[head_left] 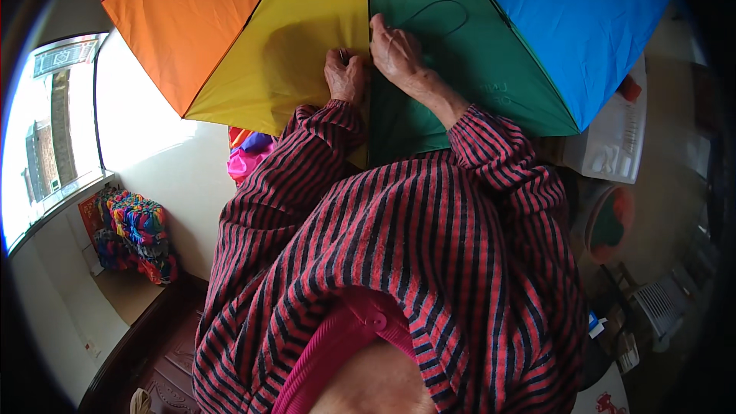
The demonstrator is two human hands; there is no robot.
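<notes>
An umbrella (307,38) with red, orange, yellow, green and blue panels is spread open in front of me. Over its yellow panel, just left of the dark middle seam, my left hand (344,77) is closed in a pinch on the cloth. My right hand (396,52) is further up along the seam, over the green panel, its fingers pressed together. A thin dark thread (452,2) loops out to the right from those fingers across the green cloth. Whether a needle is between my fingertips is too small to tell.
Bright pink and patterned cloth (247,159) shows under the umbrella's left edge. A bundle of multicoloured yarn (138,222) sits by the window at left. To the right are a translucent plastic box (613,142), a round tub (611,222) and a grey slatted seat (659,303).
</notes>
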